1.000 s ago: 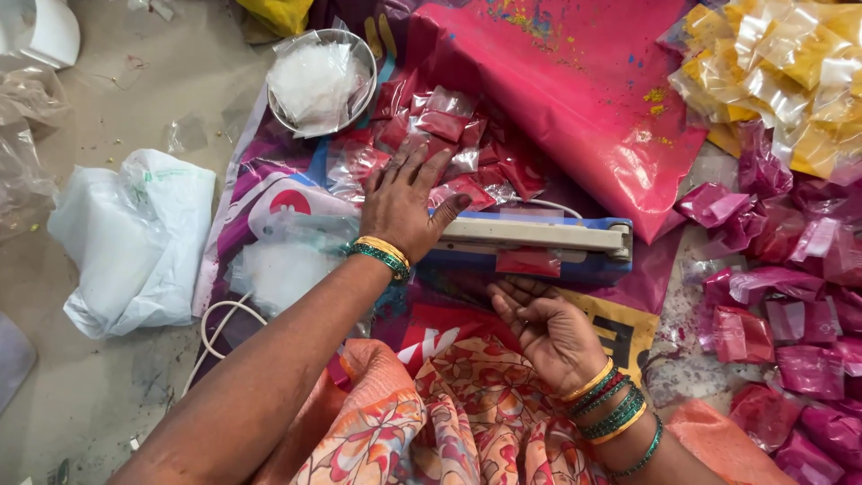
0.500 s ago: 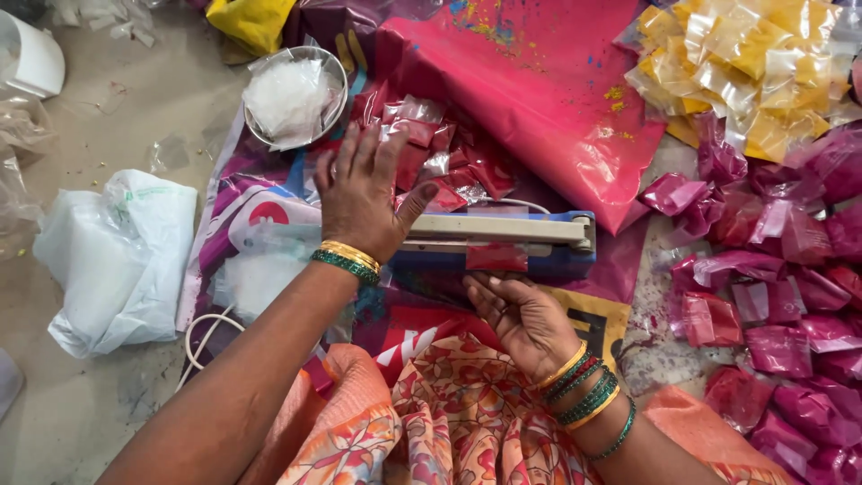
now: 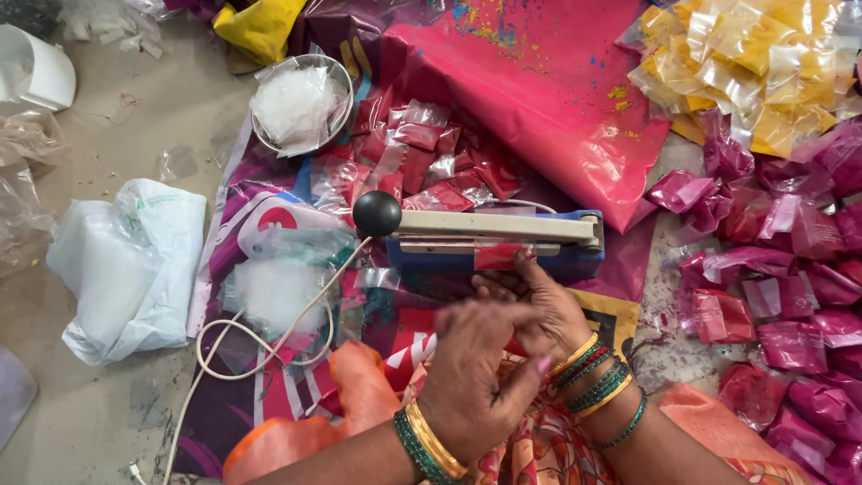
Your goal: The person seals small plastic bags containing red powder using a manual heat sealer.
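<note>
A: Starting nearest the camera, what are the hands doing?

B: The left hand (image 3: 476, 377), with green and gold bangles at the wrist, hovers low in the middle with loosely curled fingers; I cannot tell whether it holds anything. Just past it, the right hand (image 3: 539, 301) reaches forward, its fingertips pinching the small red powder-filled plastic packet (image 3: 496, 256) that sits in the blue and cream lever-arm heat sealer (image 3: 489, 235).

A: Which way does that sealer lie?

B: Its long axis runs left to right across the view. The round black knob (image 3: 376, 213) on the lever is at the left end, the hinge at the right, and the arm is lowered onto the packet. A white cord (image 3: 269, 346) loops away from it toward the lower left.

A: And beyond it?

B: A loose heap of red packets (image 3: 422, 157) just behind the sealer, then a round steel bowl of clear plastic pouches (image 3: 301, 103) to the left. To the far right are piles of magenta packets (image 3: 790, 269), and yellow packets (image 3: 754, 63) beyond them.

A: What is the surface?

B: Pink plastic sheeting (image 3: 539, 99) dusted with coloured powder, spread over a dusty grey concrete floor (image 3: 117, 144), where a crumpled white plastic bag (image 3: 135, 265) lies to the left.
</note>
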